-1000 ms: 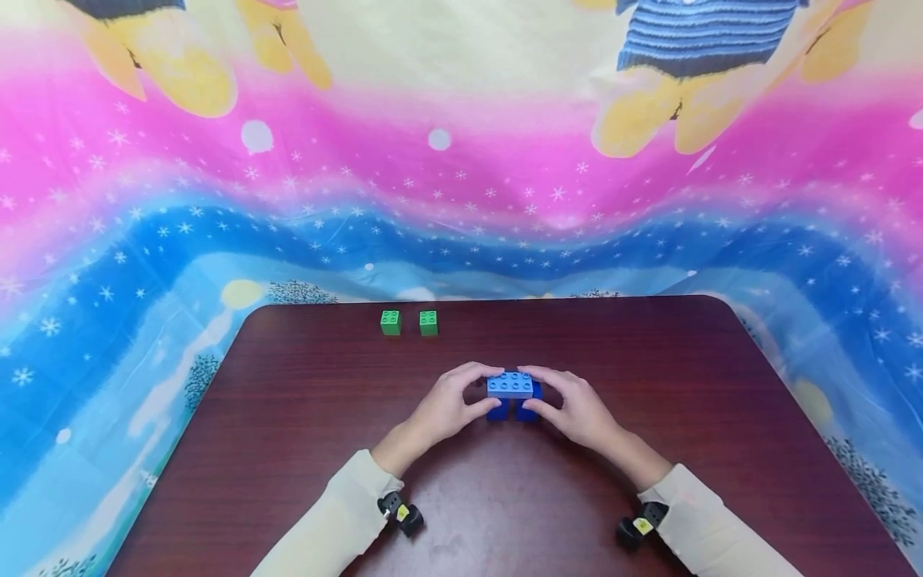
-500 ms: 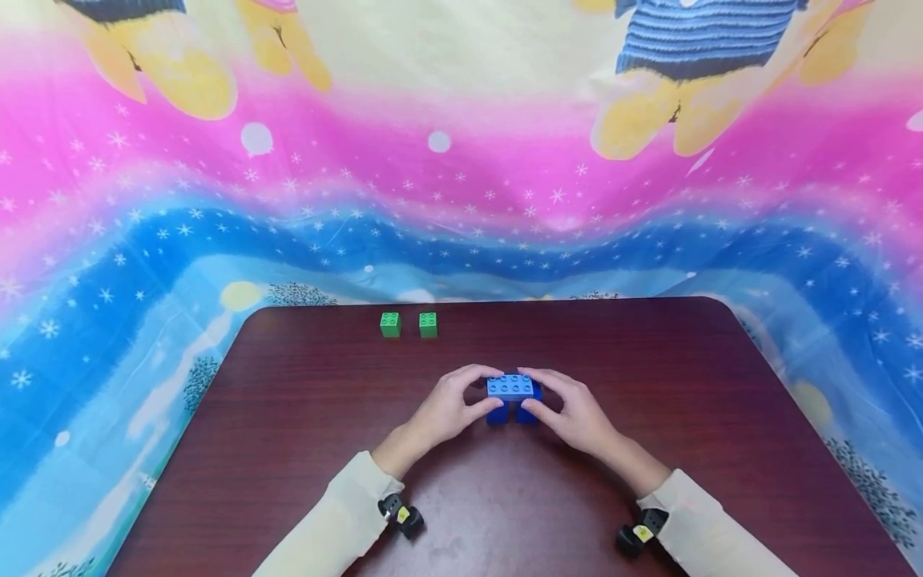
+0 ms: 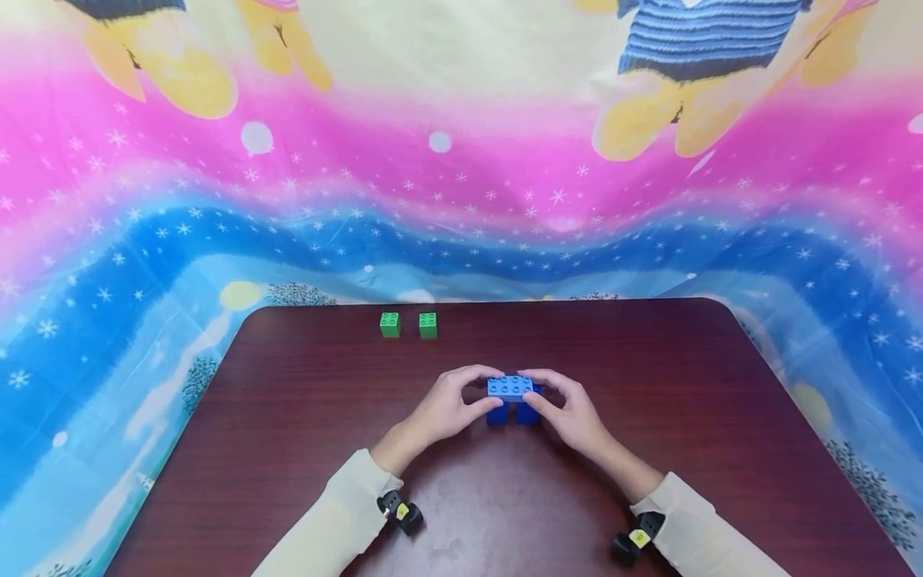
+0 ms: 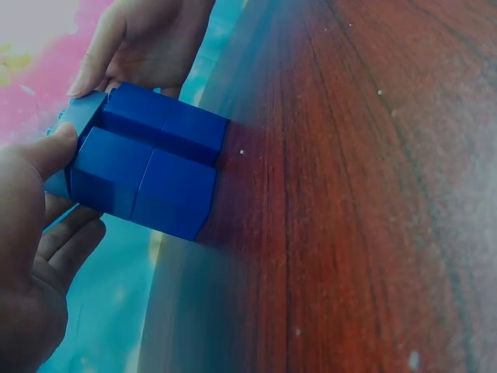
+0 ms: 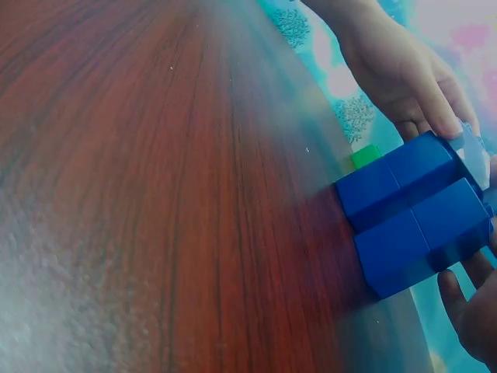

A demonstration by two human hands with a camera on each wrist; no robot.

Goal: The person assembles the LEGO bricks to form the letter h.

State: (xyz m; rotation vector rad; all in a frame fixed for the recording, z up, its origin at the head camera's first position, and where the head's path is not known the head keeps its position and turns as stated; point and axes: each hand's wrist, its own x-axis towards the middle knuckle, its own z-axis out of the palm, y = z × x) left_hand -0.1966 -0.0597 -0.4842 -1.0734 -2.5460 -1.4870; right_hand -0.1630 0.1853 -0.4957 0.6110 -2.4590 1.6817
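A light blue brick (image 3: 510, 389) lies across the tops of two dark blue stacks, the left stack (image 3: 497, 414) and the right stack (image 3: 527, 414), standing side by side with a narrow gap. In the wrist views each stack shows two blocks. My left hand (image 3: 443, 405) pinches the light brick's left end between thumb and fingers. My right hand (image 3: 579, 410) holds the right end, its thumb at the front corner and fingers behind. Some studs of the right stack (image 5: 439, 229) show beside the light brick in the right wrist view. Whether the brick is fully pressed down, I cannot tell.
Two small green bricks, one on the left (image 3: 390, 324) and one on the right (image 3: 429, 324), stand apart near the back edge of the dark wooden table (image 3: 324, 377). A patterned cloth (image 3: 461, 192) hangs behind it.
My right thumb has shifted slightly up and left onto the light brick's front corner, and the right wrist has moved a little left. The left hand and the green bricks stay put.
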